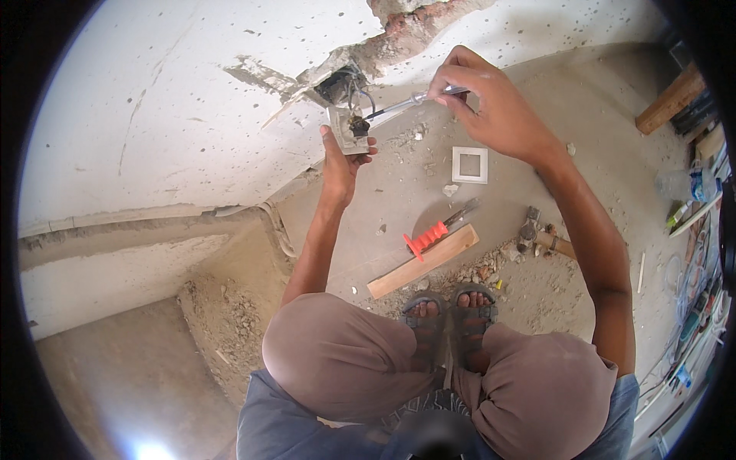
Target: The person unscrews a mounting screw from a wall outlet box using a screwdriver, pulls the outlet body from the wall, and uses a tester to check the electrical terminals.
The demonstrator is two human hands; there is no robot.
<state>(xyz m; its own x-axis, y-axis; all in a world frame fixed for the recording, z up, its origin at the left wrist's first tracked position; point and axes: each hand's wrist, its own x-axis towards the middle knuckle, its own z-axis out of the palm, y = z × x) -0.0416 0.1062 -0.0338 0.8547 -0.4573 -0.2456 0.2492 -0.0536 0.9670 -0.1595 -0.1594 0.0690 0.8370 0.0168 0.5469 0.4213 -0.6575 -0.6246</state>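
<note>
My left hand grips a pale electrical fitting with a dark middle, held just below a rough hole in the white wall. Wires run from the hole to the fitting. My right hand is closed on the handle of a long thin screwdriver, whose tip reaches the fitting's dark part. A square white frame lies on the dusty floor below my right hand.
A red-handled chisel lies by a wooden plank, with a hammer and rubble nearby. Bottles, cords and tools line the right side. An upright timber stands upper right. A ledge with a dirt pile is at left.
</note>
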